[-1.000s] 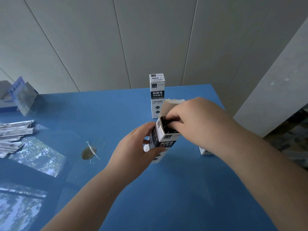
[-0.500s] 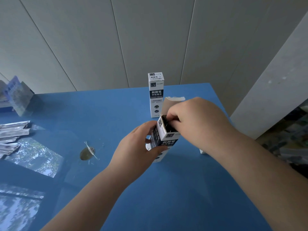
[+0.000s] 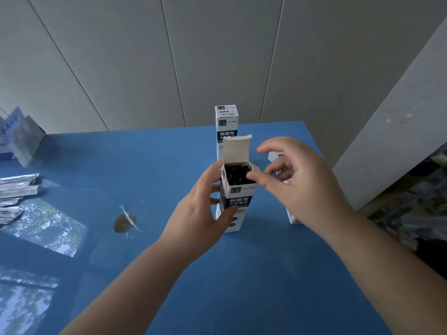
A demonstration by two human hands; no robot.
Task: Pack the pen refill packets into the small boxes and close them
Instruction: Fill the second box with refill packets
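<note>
My left hand [image 3: 200,213] grips a small white and dark blue box [image 3: 238,197], which stands upright on the blue table [image 3: 242,286]. Its top flap [image 3: 236,148] stands open and dark refill packets [image 3: 235,174] show inside. My right hand [image 3: 307,184] hovers just right of the opening with loosely curled fingers and holds nothing. Its thumb tip touches the front right corner of the rim. More refill packets [image 3: 17,189] lie in a pile at the table's left edge.
A closed box [image 3: 226,117] stands upright right behind the held one. Another white box [image 3: 294,217] stands mostly hidden behind my right hand. An open bluish carton [image 3: 21,136] sits at the far left. A small brown scrap [image 3: 124,222] lies left of my left hand.
My right hand has pulled its fingers out of the box's opening and drawn back to the right. The box now stands more upright, with its flap and contents uncovered.
</note>
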